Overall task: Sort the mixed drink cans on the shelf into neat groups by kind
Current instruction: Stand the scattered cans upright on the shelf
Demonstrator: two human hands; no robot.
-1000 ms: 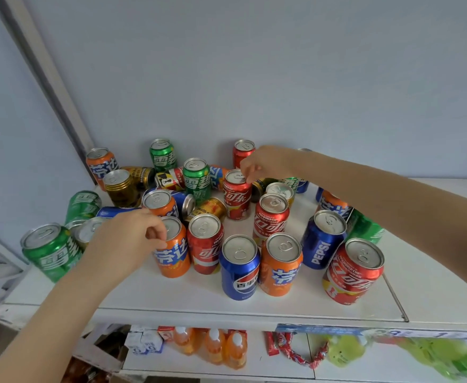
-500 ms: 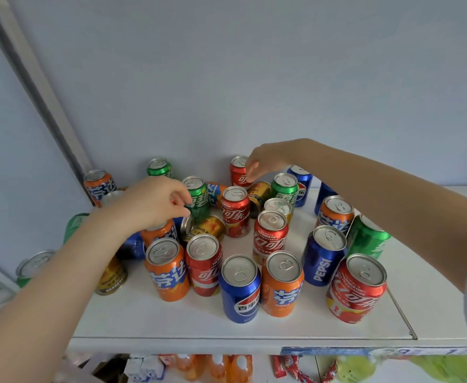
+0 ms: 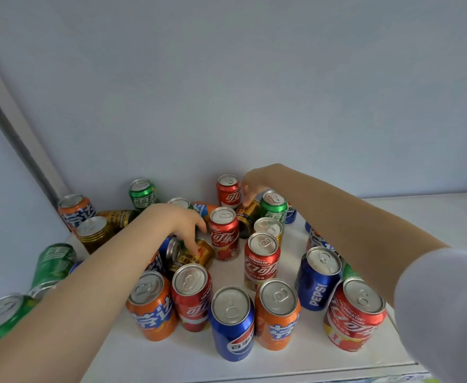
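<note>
On the shelf (image 3: 282,366) we read PEPSI on a blue can (image 3: 319,283), FIFA WORLD CUP on a red can (image 3: 261,262). Left grip (image 3: 182,225) touches a lying gold can (image 3: 199,257), closure unclear; right grip (image 3: 254,186) seemingly pinches a tilted gold can (image 3: 248,218).

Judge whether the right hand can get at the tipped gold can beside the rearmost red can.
Probably yes: the right hand hovers above the tipped gold can, fingers at its upper end; nothing covers it.
</note>
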